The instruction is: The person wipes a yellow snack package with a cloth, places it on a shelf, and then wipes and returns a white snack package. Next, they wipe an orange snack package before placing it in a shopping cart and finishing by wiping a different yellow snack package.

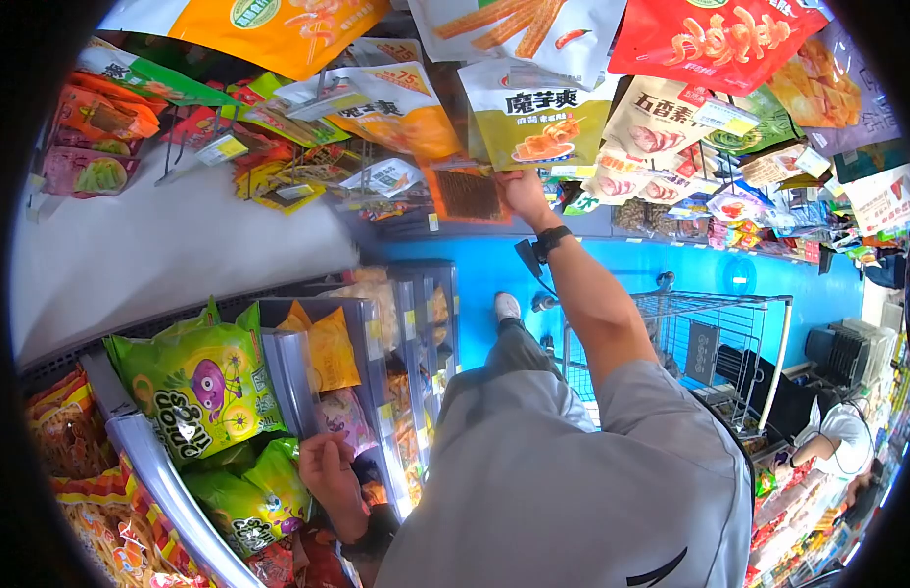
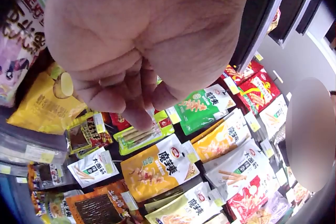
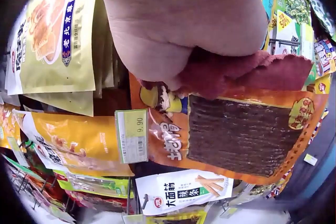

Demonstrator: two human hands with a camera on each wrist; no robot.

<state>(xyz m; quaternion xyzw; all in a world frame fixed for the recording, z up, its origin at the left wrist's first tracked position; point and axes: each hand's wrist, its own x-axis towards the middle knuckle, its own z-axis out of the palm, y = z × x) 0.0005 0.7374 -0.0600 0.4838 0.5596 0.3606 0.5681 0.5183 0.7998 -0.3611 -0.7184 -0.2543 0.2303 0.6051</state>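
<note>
My right hand (image 1: 526, 196) (image 3: 184, 19) is at the hanging snack packs. A dark red cloth (image 3: 273, 71) bunches out from under its palm, lying over the upper edge of an orange pack with dark brown strips (image 3: 236, 134) (image 1: 467, 194); the hand grips this cloth, its fingertips hidden. Olive-and-white packs (image 3: 58, 40) (image 1: 543, 118) hang beside the hand. My left hand (image 1: 331, 475) (image 2: 147, 40) hangs with loosely curled fingers and holds nothing, near the green snack bags (image 1: 205, 382) in the head view.
Rows of hanging packs with price tags (image 1: 223, 150) run along the top. Divided bins (image 1: 161, 490) of bagged snacks stand at lower left. A wire cart (image 1: 703, 348) is to the right on the blue floor (image 1: 479, 260). Another person (image 1: 842, 441) is at the far right.
</note>
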